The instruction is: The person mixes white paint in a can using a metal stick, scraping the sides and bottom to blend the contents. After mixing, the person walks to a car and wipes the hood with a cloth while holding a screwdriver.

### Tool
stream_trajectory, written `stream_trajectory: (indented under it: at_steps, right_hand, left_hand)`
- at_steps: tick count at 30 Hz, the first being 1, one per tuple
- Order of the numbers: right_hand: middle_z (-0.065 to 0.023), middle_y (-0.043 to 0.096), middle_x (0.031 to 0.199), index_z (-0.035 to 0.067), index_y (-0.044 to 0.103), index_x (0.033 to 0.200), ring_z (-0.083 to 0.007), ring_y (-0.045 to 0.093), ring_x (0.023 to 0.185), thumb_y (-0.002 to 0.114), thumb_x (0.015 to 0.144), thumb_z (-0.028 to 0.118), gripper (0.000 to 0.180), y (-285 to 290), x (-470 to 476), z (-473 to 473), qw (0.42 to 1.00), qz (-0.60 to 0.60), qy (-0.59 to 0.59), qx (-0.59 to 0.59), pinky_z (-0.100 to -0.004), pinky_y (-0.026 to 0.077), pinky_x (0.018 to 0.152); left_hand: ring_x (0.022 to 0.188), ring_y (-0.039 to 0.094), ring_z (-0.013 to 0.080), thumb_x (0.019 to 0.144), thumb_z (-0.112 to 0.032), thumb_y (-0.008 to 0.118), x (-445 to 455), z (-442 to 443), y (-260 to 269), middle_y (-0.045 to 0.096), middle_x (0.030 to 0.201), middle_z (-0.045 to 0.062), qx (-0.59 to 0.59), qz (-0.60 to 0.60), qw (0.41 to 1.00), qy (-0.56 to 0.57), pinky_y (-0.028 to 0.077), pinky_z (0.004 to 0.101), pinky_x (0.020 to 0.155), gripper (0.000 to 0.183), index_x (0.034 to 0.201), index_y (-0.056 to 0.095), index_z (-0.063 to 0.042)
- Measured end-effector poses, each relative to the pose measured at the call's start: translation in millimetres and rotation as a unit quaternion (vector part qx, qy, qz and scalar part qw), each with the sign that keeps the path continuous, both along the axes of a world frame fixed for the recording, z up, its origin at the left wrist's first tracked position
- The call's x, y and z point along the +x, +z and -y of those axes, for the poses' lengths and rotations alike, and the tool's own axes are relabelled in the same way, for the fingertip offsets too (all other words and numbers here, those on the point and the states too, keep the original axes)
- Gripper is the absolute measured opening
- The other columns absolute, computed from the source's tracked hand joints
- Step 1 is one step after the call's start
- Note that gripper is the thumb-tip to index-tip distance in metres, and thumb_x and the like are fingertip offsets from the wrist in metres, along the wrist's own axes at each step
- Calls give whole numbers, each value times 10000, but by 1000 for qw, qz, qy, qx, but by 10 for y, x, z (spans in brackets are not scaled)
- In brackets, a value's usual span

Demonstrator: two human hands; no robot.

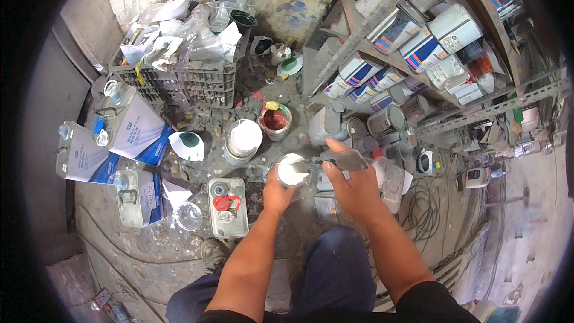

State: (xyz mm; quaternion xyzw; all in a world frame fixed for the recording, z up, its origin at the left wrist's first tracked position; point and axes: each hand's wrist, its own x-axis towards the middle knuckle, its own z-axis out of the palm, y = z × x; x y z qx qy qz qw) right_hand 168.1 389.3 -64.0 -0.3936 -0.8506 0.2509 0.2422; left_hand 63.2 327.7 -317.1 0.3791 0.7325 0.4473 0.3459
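A small round cup of white paint is in the grip of my left hand, tilted a little towards me. My right hand holds a flat, paint-stained scraper-like tool between thumb and fingers. Its narrow end reaches left over the cup's mouth, and a greyish part lies against the white paint; whether it is dipped in cannot be made out. Just beyond the cup stand a white-topped container and an open can with red paint inside. A yellow lump rests on that can's rim.
Left of my hands stand metal solvent cans and a can with a red handle. A clear plastic cup is nearby. Behind is a black crate heaped with used cups and paper. Shelves of paint tins rise at right, above coiled cable.
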Motion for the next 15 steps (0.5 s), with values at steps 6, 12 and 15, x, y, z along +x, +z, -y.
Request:
stream_trajectory:
  at_steps: [6, 12, 15]
  right_hand:
    - [-208, 648, 1211, 22, 589, 1290, -351, 633, 1108, 613, 931, 179, 392, -228, 194, -151, 1000, 24, -3, -19, -397, 481, 947]
    - [-196, 636, 1240, 8, 588, 1283, -317, 629, 1125, 646, 924, 173, 399, -354, 136, 212, 993, -26, -116, -19, -382, 472, 961]
    - [-186, 654, 1195, 10, 581, 1290, -317, 640, 1086, 647, 927, 172, 403, -94, 70, 42, 997, -18, -70, -12, -379, 476, 942]
  left_hand:
    - [1277, 511, 385, 741, -224, 816, 21, -51, 31, 519, 1383, 231, 7, 8, 1000, -17, 434, 417, 1057, 816, 1414, 417, 7]
    - [1298, 493, 382, 749, -240, 811, 7, -44, -66, 500, 1406, 231, -2, 7, 1000, -25, 422, 418, 1071, 821, 1422, 409, 5]
    - [1309, 485, 379, 751, -242, 809, -5, -22, -114, 492, 1417, 229, -4, 12, 1000, -26, 416, 418, 1078, 826, 1427, 404, 4]
